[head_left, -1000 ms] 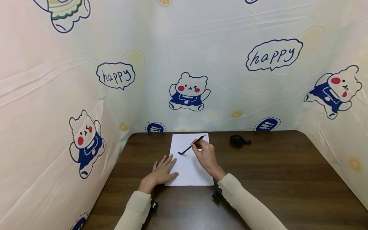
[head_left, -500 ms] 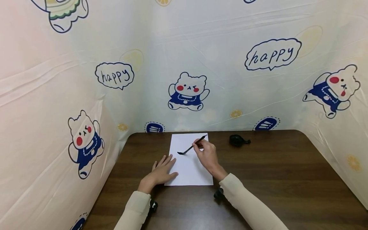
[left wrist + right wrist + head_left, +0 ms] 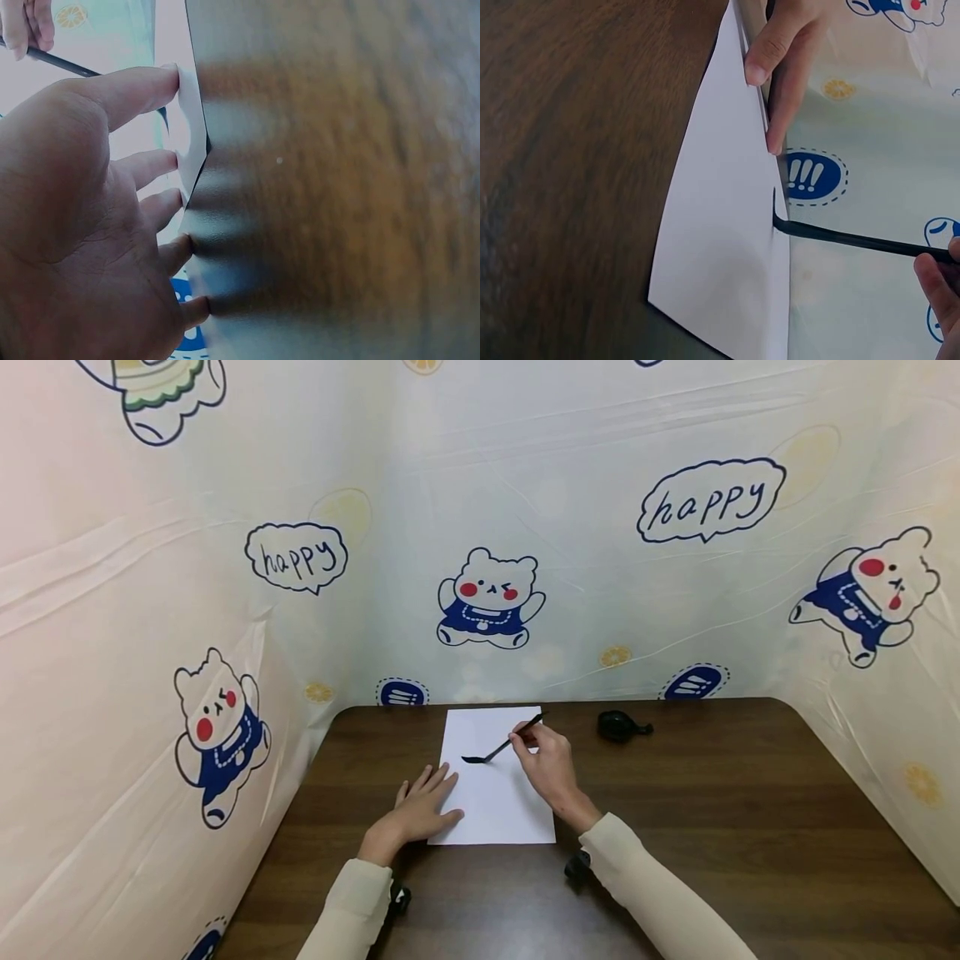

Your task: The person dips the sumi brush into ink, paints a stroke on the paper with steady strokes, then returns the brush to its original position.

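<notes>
My right hand point(image 3: 551, 768) pinches a thin black writing brush point(image 3: 507, 744) between thumb and fingers, its handle slanting up to the right. The brush's bent tip rests on a white sheet of paper point(image 3: 498, 818), at the right end of a short black stroke point(image 3: 469, 759). In the right wrist view the brush point(image 3: 855, 238) comes in from the right and meets the dark stroke point(image 3: 774, 201). My left hand point(image 3: 416, 812) lies with spread fingers over the paper's left edge, and its fingertips touch the sheet and table in the left wrist view.
A rounded black bottle-like object point(image 3: 617, 727) with a narrow neck lies at the table's back right. The dark wooden table point(image 3: 712, 827) ends at a hanging cloth point(image 3: 585, 552) printed with bears, which surrounds it at the back and sides.
My right hand and the brush have moved a little to the right, and the black stroke on the paper has grown longer. The left hand stays in place.
</notes>
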Demonstrator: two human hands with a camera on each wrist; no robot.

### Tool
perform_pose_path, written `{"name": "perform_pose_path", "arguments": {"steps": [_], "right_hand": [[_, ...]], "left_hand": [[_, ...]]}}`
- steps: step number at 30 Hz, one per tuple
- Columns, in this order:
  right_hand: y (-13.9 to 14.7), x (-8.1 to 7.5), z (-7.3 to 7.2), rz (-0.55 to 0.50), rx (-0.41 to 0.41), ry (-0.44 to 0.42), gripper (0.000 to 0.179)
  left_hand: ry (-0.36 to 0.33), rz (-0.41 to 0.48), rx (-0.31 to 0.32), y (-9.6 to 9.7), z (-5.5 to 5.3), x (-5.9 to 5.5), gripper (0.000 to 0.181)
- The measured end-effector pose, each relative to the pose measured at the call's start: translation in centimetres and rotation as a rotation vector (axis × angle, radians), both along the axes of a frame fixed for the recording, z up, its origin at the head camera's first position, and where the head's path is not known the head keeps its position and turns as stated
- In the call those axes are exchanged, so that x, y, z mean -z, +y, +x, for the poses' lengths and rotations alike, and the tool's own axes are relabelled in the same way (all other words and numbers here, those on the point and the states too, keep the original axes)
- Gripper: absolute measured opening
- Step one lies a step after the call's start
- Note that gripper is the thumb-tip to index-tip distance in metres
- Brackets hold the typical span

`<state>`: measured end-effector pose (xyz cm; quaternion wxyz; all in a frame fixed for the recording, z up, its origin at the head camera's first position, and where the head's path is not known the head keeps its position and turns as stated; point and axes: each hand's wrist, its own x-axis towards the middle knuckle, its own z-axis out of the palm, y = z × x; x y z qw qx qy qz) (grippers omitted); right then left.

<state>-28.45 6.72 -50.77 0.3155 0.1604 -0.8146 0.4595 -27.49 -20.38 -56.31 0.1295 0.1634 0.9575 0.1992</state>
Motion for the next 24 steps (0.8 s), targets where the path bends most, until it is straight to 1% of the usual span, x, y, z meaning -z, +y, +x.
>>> {"name": "perform_pose_path", "arguments": {"steps": [5, 13, 20, 24], "right_hand": [[0.4, -0.1, 0.1, 0.011, 0.006, -0.015, 0.005], [0.9, -0.2, 0.1, 0.017, 0.011, 0.000, 0.003], [1.3, -0.2, 0.2, 0.023, 0.023, 0.007, 0.005], [1.7, -0.2, 0.3, 0.019, 0.020, 0.009, 0.006]], "left_hand": [[-0.002, -0.003, -0.003, 0.1, 0.1, -0.3, 0.079], [0.005, 0.019, 0.000, 0.0, 0.3, -0.3, 0.080], [0.009, 0.009, 0.003, 0.0, 0.3, -0.2, 0.080], [0.013, 0.018, 0.002, 0.0, 0.4, -0.2, 0.079]]}}
